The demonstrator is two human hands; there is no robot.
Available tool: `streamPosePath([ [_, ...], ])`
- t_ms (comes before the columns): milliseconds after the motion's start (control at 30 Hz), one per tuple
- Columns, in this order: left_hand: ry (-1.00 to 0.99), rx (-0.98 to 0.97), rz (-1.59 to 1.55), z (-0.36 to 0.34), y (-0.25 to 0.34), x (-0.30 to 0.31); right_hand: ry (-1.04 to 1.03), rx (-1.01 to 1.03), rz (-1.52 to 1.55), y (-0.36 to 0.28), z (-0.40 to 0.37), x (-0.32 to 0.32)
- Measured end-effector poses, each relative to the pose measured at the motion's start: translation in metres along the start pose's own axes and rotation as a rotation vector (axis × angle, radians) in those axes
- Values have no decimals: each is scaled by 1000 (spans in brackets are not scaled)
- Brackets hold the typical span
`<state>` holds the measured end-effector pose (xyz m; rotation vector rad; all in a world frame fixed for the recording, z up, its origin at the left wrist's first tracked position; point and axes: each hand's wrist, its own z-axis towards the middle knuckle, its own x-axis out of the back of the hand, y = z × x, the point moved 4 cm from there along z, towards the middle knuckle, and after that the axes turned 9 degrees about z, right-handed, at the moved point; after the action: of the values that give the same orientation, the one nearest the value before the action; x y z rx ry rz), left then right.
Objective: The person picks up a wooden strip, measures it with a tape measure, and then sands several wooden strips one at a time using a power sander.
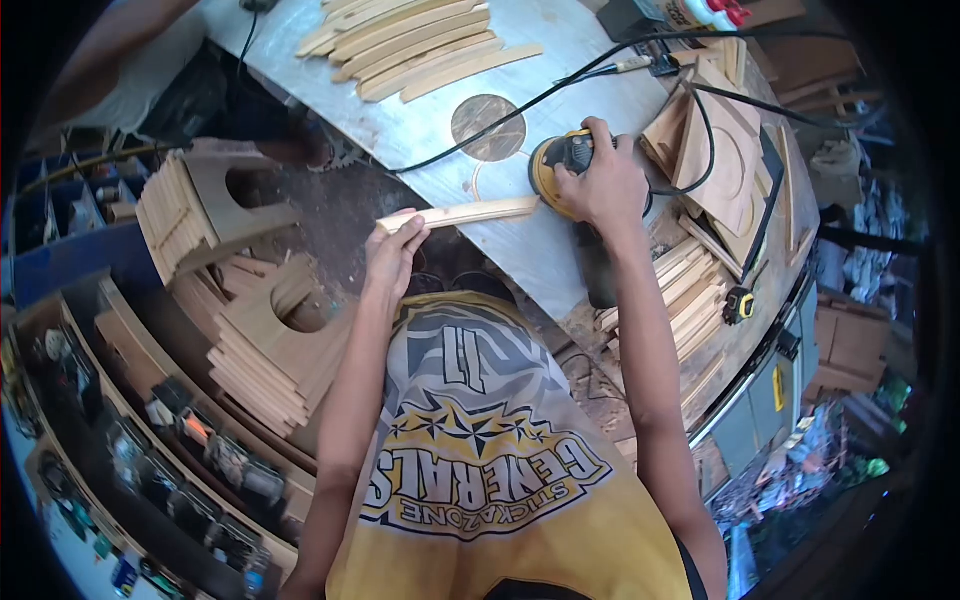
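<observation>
My left hand (pixel 393 252) grips one end of a slim, slightly curved wooden slat (pixel 470 213), thumb on top. The slat's far end reaches to the pad of a yellow and black orbital sander (pixel 556 172). Wrapped round the sander's body is my right hand (pixel 608 185); the tool is tilted on its edge over the grey work surface (pixel 420 130). Several similar curved slats (pixel 410 40) lie side by side at the back of that surface. Close behind the sander is a round hole (pixel 488 127) in the top.
A black cord (pixel 520 108) crosses the work surface. Stacked slats (pixel 690 290), cut-out boards (pixel 715 150) and a tape measure (pixel 738 305) lie at right. Stacks of cut panels (pixel 265 340) stand at lower left beside shelves of tools (pixel 180 450). Another person (pixel 150 80) is at upper left.
</observation>
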<state>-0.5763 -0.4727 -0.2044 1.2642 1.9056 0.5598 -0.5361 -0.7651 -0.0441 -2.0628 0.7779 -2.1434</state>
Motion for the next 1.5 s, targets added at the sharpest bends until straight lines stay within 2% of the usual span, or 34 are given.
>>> streamPosePath([
  [33, 12, 15, -43, 4, -7, -1, -22, -23, -35, -1, 2, 0],
  [133, -1, 38, -115, 8, -22, 2, -28, 73, -30, -2, -1, 5],
  [267, -101, 31, -34, 12, -22, -3, 9, 119, -60, -15, -18, 17],
  [400, -111, 128, -116, 14, -31, -3, 12, 123, -90, -30, -28, 33],
  [467, -108, 47, -36, 13, -27, -6, 42, 166, -65, -34, -29, 36],
  [633, -85, 47, -1, 14, -26, -10, 27, 192, -34, -41, -23, 46],
  [733, -61, 61, -24, 10, -34, -11, 35, 221, -75, -41, -24, 32],
  [867, -5, 113, 0, 5, -33, -16, -95, 169, -7, -55, -33, -2],
  [933, 27, 122, -13, 5, -31, -18, -87, 214, 2, -61, -37, -12],
  [1267, 57, 78, -35, 3, -33, -23, -65, 337, -72, -97, -40, -28],
  [1500, 30, 80, -12, 0, -33, -25, -83, 345, -52, -103, -39, -33],
])
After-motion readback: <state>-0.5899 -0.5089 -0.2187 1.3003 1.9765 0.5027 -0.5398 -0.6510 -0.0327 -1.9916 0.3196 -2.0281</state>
